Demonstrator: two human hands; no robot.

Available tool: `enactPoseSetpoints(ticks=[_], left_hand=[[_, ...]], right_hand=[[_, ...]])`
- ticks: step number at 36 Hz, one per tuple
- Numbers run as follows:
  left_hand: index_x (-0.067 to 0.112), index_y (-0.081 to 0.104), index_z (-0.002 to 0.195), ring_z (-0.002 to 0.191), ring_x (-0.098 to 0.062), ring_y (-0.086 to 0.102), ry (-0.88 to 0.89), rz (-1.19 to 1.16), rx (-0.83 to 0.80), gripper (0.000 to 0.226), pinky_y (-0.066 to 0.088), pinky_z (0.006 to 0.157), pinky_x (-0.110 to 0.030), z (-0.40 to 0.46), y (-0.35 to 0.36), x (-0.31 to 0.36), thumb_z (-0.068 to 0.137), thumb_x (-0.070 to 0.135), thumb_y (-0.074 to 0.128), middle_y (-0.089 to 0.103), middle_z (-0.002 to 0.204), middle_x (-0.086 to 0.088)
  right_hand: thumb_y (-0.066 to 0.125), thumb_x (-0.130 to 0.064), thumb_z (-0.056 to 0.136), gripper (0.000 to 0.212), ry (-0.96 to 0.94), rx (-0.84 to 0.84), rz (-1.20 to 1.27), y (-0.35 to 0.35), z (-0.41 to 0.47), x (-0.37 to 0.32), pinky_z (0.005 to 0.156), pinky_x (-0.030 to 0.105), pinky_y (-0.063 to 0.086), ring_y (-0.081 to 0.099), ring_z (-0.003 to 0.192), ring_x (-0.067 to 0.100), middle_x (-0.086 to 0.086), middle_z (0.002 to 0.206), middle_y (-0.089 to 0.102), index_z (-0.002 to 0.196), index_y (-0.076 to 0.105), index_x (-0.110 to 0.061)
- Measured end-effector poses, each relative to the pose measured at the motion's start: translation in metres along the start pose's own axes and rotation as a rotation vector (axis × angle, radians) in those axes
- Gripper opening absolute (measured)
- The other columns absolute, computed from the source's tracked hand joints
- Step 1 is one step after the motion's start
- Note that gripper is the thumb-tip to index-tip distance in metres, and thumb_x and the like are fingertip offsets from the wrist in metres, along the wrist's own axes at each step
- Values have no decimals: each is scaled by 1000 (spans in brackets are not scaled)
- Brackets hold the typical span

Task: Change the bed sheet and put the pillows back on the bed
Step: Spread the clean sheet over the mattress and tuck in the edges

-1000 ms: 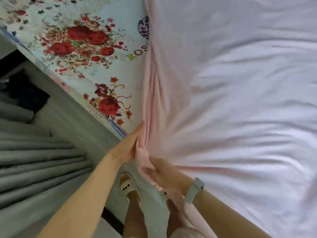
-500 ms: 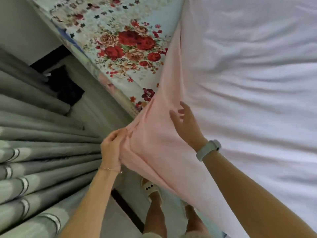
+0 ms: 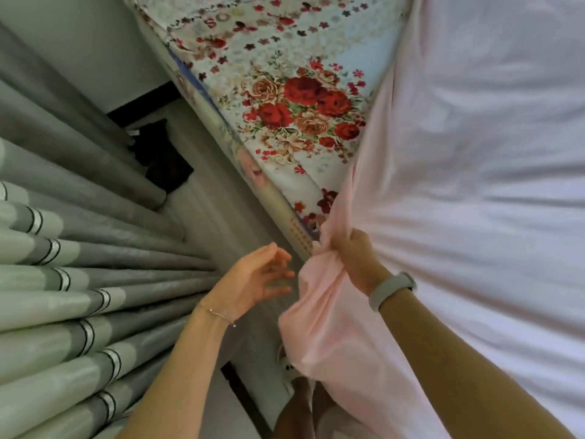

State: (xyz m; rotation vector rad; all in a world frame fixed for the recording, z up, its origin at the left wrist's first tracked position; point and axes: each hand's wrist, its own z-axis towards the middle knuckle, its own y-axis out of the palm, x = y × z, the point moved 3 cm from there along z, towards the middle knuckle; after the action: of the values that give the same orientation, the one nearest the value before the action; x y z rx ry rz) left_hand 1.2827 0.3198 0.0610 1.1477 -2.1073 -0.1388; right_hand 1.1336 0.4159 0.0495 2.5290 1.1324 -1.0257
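Feet point(image 3: 304, 403) mostly under pink sheet point(image 3: 348, 327)

Soft daylight, slight blur (edges warped).

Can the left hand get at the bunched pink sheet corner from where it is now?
Probably yes. The left hand is open, fingers spread, just beside the bunched pink sheet that the right hand grips at the mattress edge. Nothing lies in the gap between them.

Narrow floor gap point(image 3: 221, 217) between curtain point(image 3: 63, 280) at left and mattress edge point(image 3: 272, 198); bunched pink sheet point(image 3: 332, 312) blocks near right.
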Motion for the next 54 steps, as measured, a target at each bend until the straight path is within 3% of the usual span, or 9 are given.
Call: enactPoseSetpoints(ticks=[8,12,17,23,28,32,43,48,54], left_hand=[[21,57,99,97,-20,58,-235,45,-167,40,45,89,-37,97,97,25,95,53,33,62,103,-4],[12,50,130,118,-25,54,-95,253,-58,41,44,93,-31,131,132,44,100,37,38,58,125,-10],[1,65,96,87,-15,56,148,664,-50,19,43,78,-20,144,142,67,94,15,52,62,93,-12],[21,69,83,70,14,58,129,782,-295,19,41,71,-5,130,119,87,88,5,61,65,74,19],[22,72,78,82,-14,60,-50,705,-335,21,44,83,-25,151,94,98,90,11,59,69,77,0],[14,64,93,81,-19,60,-147,338,-116,12,50,75,-31,182,96,101,92,20,53,65,85,-3],[14,49,131,114,-24,55,-229,927,-333,41,45,86,-24,214,175,33,98,38,41,59,121,-3],[4,65,101,70,-18,61,-208,731,-49,44,49,55,-21,206,179,33,96,43,46,67,86,-6],[13,62,103,104,-27,58,140,394,288,23,48,94,-35,193,109,125,97,30,49,62,110,-11]], right_hand=[[55,-34,90,26,108,-309,-70,-61,-7,-5,101,40,45,58,109,19,-2,116,60,112,54,-20],[43,-43,96,37,44,-83,-231,-84,16,-35,89,28,46,59,94,17,-2,102,62,111,59,-14],[48,-35,94,34,-231,491,-148,-112,52,-71,56,26,39,49,63,19,4,68,52,78,52,-6],[56,-31,89,47,-108,269,-340,-91,121,-122,83,44,53,59,97,28,9,112,56,125,40,-6],[37,-5,92,24,-75,266,-229,-86,141,-135,56,23,39,44,61,19,5,68,48,69,45,-7],[34,-4,97,23,-81,321,89,-101,123,-124,63,26,49,48,69,23,11,75,49,86,53,3],[37,-16,98,27,-176,775,436,-180,47,-75,78,37,49,56,83,22,8,87,59,83,59,-14],[37,-15,97,33,-188,959,174,-195,37,-61,52,20,34,36,60,13,-3,62,41,65,44,-17],[34,-10,98,25,-149,918,3,-171,46,-67,51,27,29,37,59,18,-2,61,42,77,49,-8]])
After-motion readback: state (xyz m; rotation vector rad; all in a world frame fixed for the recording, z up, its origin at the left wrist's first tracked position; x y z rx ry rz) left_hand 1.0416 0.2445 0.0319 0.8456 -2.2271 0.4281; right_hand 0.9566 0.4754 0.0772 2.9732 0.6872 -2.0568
